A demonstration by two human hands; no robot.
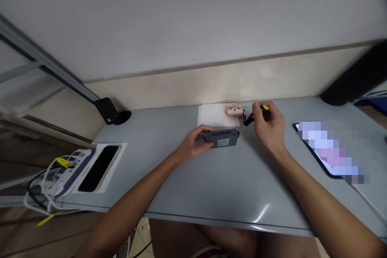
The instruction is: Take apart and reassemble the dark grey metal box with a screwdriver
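Left hand [193,142] stretched forward over the grey table [211,181], palm down, fingers curled around the left end of a small dark grey box [223,137]; grip closed on the box, thumb on the near side. Box lying flat near the middle of the table, vent slots along its top edge, a pale label on its near face.

Right hand [270,127] raised a little above the table, just to the right of the box, wrist bent, fingers wrapped around a screwdriver [255,115] with black and yellow handle; grip closed on the handle. Thin shaft pointing down and left toward the right end of the box; cannot tell if the tip is touching it.

Behind the box, against the wall, a white sheet [211,115] with a small orange animal-shaped case [234,110] on it, close to the screwdriver. Far right, a tablet [329,151] lying flat, screen blurred. Far left, at the table edge, a white power strip [68,167] with cables, beside a dark rectangular opening [98,168]. Black clamp [111,113] at the back left corner.
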